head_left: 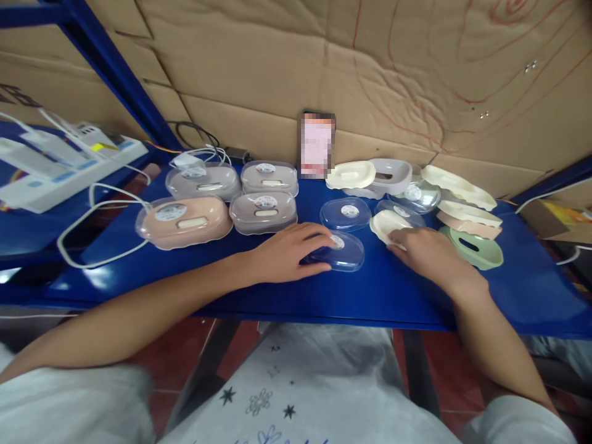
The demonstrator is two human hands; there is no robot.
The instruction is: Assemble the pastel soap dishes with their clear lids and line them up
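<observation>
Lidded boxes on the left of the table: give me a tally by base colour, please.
Grey lidded boxes: 3
Pink lidded box: 1
Total: 4

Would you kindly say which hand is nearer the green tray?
Right: the right hand is just left of the green tray; the left hand is farther left, at a clear lid.
</observation>
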